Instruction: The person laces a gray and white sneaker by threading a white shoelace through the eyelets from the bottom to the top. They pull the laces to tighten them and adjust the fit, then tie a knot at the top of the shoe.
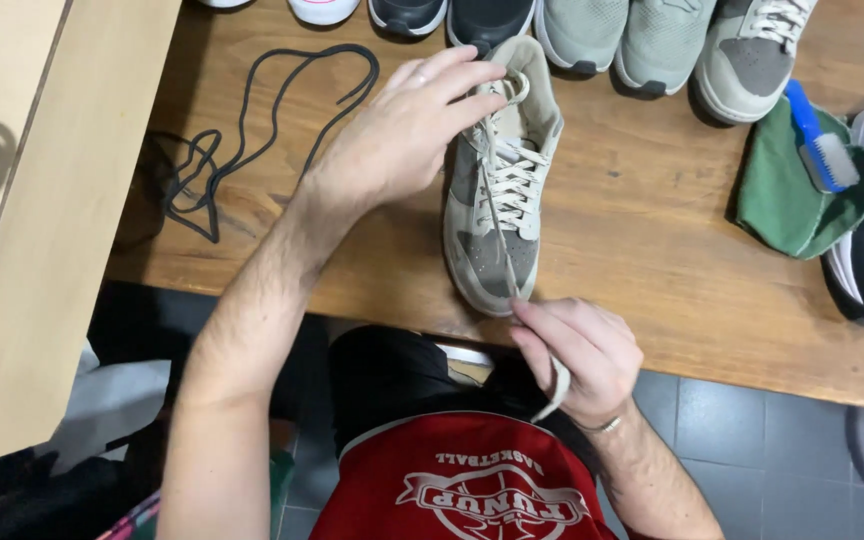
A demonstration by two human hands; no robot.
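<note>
Head view: wooden table (652,250), row of shoes along far edge, loose black lace (252,120) at left, green cloth (787,205) with blue brush (820,145) at right.

Grey-beige sneaker (502,190) lay at table's near edge, sole down, between both hands. Long axis ran near-to-far, slightly tilted; toe pointed toward wearer, heel toward shoe row.

Left hand (402,130) rested on collar, fingers closed around tongue top, steadying. Right hand (577,350) pinched cream lace (497,215) end, drawn taut past toe.

Judged best: keep collar pinned, pull along shoe's axis, even tension, lace flat, untwisted.
</note>
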